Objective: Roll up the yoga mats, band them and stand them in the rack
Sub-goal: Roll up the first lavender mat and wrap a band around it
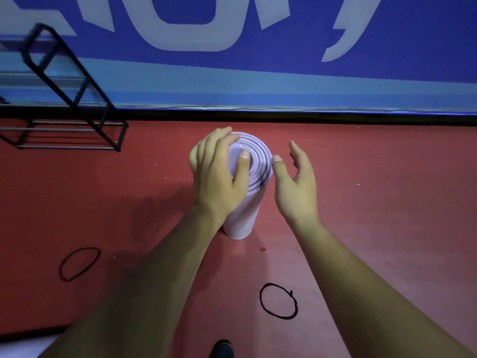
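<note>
the left hand (216, 174) and the right hand (294, 187) are bare, each thumb ending in a short, trimmed nail with a pale tip. the left forearm (154, 267) and the right forearm (361, 275) are bare too along all their visible length, down to the lower edge of the view. at the bottom centre shows the rounded toe of a dark, near-black shoe (222, 349).

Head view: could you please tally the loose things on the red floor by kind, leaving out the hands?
Rolled lilac yoga mat: 1
Black bands: 2
Black metal rack: 1
Total: 4
</note>
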